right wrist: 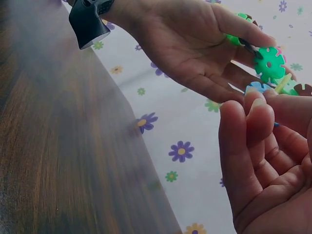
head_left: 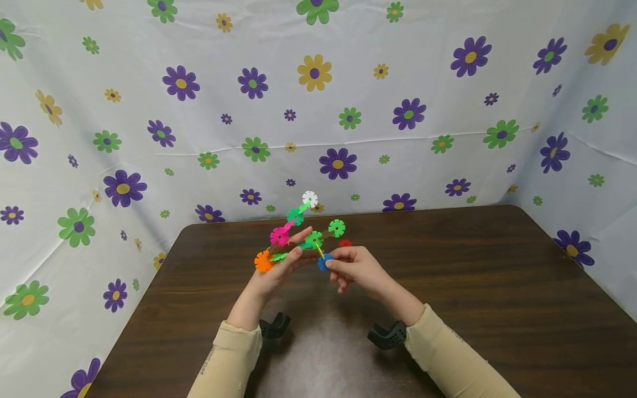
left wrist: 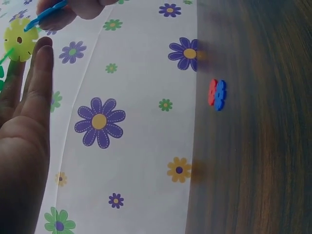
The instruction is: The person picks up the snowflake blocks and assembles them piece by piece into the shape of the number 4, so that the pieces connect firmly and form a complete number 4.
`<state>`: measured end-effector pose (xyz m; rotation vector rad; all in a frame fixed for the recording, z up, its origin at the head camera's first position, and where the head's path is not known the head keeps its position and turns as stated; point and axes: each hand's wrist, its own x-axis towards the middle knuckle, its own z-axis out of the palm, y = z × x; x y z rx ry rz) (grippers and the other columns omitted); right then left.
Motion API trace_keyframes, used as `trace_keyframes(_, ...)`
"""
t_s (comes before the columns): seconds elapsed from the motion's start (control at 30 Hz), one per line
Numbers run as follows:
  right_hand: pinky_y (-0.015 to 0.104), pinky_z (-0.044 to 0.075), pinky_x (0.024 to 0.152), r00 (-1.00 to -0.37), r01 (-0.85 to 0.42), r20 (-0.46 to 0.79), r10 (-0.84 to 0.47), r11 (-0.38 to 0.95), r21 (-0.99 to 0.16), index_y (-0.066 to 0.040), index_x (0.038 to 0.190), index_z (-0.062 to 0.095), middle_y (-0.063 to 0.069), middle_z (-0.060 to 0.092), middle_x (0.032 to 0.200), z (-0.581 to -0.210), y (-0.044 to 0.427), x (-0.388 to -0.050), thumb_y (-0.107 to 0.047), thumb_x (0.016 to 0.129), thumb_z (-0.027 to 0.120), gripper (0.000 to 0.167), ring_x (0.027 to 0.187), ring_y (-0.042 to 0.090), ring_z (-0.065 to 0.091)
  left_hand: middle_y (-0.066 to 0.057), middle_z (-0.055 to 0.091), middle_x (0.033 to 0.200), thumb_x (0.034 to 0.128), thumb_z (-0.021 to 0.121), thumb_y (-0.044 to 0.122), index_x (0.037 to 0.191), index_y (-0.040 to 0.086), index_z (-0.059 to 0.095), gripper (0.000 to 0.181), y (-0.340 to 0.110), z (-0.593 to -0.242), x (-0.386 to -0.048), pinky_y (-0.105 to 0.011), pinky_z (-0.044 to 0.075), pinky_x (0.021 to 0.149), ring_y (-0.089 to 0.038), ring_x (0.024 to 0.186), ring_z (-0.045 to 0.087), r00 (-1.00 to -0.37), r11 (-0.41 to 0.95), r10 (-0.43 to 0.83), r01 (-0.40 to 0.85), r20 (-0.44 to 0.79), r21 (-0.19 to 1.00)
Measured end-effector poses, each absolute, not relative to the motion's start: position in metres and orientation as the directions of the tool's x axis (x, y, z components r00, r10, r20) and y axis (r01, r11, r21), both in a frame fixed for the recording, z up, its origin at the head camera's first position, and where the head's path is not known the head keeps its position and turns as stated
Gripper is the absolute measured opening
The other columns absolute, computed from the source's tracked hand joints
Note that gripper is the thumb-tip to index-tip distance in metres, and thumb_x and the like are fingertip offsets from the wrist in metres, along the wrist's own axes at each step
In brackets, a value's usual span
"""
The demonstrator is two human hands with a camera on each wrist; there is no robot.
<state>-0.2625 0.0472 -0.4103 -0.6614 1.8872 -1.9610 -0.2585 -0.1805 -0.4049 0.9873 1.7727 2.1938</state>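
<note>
My left hand (head_left: 271, 279), fingers mostly extended, holds a branching chain of interlocked notched plastic discs between thumb and fingers. The chain includes an orange disc (head_left: 264, 261), a pink disc (head_left: 280, 236), a teal disc (head_left: 296, 216), a white disc (head_left: 310, 199) and several green discs (head_left: 337, 228). My right hand (head_left: 360, 271) pinches a blue disc (head_left: 323, 263) between thumb and index finger. It meets a yellow disc (head_left: 320, 251), seen edge-on in the head view, beside the left fingertips. In the right wrist view, the right fingers (right wrist: 243, 131) cover most of the blue disc.
A loose red disc (left wrist: 213, 92) and a blue disc (left wrist: 221, 95) lie together on the dark wooden table (head_left: 473, 287). Behind the table hangs a white cloth (head_left: 428, 166) with printed flowers. Black wrist mounts (head_left: 387, 335) sit under both forearms.
</note>
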Motion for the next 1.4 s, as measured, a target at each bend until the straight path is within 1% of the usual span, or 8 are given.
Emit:
trace_keyframes(0.3,0.040,0.057,0.059,-0.837,-0.097,0.137,-0.530,-0.104,-0.990,0.014,0.105,0.062,0.005,0.061,0.067,-0.412,0.046,-0.261,-0.009,0.096,0.060,0.025,0.051,0.010,0.060,-0.011,0.053,0.137,0.1032,0.048,0.024,0.149,-0.002,0.030,0.056,-0.180,-0.405,-0.259,-0.040,0.044,0.100,-0.026,0.109,0.061,-0.761,-0.323,0.501,0.277,0.412,0.905)
trace_keyframes(0.57,0.037,0.057,0.058,-0.835,-0.081,0.172,-0.522,-0.192,-0.978,0.021,0.106,0.058,0.004,0.062,0.065,-0.413,0.043,-0.258,-0.007,0.096,0.061,0.031,0.052,0.011,0.062,-0.005,0.057,0.131,0.1031,0.048,0.024,0.149,-0.003,0.030,0.056,-0.178,-0.406,-0.259,-0.038,0.045,0.099,-0.024,0.107,0.061,-0.762,-0.313,0.482,0.310,0.431,0.898)
trace_keyframes(0.73,0.039,0.057,0.058,-0.844,-0.067,0.186,-0.503,-0.245,-0.967,0.025,0.105,0.056,0.004,0.062,0.064,-0.413,0.039,-0.255,-0.003,0.096,0.058,0.030,0.052,0.011,0.063,-0.004,0.060,0.127,0.1030,0.048,0.028,0.148,-0.005,0.030,0.059,-0.177,-0.406,-0.260,-0.038,0.046,0.098,-0.025,0.105,0.061,-0.765,-0.299,0.466,0.336,0.444,0.893)
trace_keyframes(0.87,0.041,0.057,0.058,-0.857,-0.055,0.191,-0.479,-0.284,-0.957,0.022,0.101,0.059,0.005,0.062,0.063,-0.412,0.036,-0.252,-0.002,0.096,0.058,0.025,0.052,0.011,0.063,-0.005,0.060,0.127,0.1022,0.050,0.032,0.147,-0.006,0.031,0.062,-0.175,-0.406,-0.259,-0.038,0.047,0.097,-0.026,0.106,0.061,-0.766,-0.296,0.451,0.356,0.458,0.887)
trace_keyframes(0.97,0.041,0.057,0.058,-0.860,-0.053,0.200,-0.470,-0.306,-0.950,0.019,0.099,0.062,0.005,0.063,0.063,-0.414,0.034,-0.251,-0.002,0.095,0.059,0.021,0.053,0.011,0.064,-0.005,0.059,0.128,0.1019,0.050,0.034,0.147,-0.006,0.031,0.063,-0.175,-0.407,-0.259,-0.038,0.047,0.096,-0.023,0.107,0.061,-0.764,-0.291,0.443,0.372,0.469,0.881)
trace_keyframes(1.13,0.041,0.057,0.059,-0.870,-0.051,0.200,-0.451,-0.322,-0.945,0.014,0.094,0.065,0.005,0.063,0.063,-0.416,0.031,-0.249,-0.001,0.095,0.059,0.015,0.052,0.012,0.065,-0.005,0.059,0.128,0.1025,0.048,0.031,0.147,-0.005,0.033,0.060,-0.175,-0.406,-0.257,-0.038,0.047,0.096,-0.021,0.108,0.060,-0.760,-0.284,0.436,0.392,0.482,0.875)
trace_keyframes(1.37,0.042,0.057,0.059,-0.890,-0.046,0.196,-0.411,-0.347,-0.937,0.014,0.097,0.066,0.006,0.063,0.063,-0.416,0.028,-0.247,-0.003,0.095,0.061,0.018,0.052,0.012,0.065,-0.005,0.059,0.127,0.1013,0.051,0.035,0.146,-0.008,0.033,0.064,-0.174,-0.406,-0.258,-0.037,0.048,0.095,-0.020,0.107,0.061,-0.768,-0.286,0.410,0.404,0.492,0.869)
trace_keyframes(1.4,0.042,0.057,0.060,-0.892,-0.046,0.196,-0.406,-0.351,-0.935,0.012,0.097,0.067,0.006,0.063,0.063,-0.416,0.027,-0.246,-0.004,0.094,0.061,0.017,0.052,0.013,0.065,-0.005,0.059,0.128,0.1013,0.051,0.035,0.146,-0.008,0.032,0.064,-0.174,-0.407,-0.258,-0.037,0.049,0.094,-0.020,0.107,0.061,-0.768,-0.289,0.407,0.405,0.494,0.867)
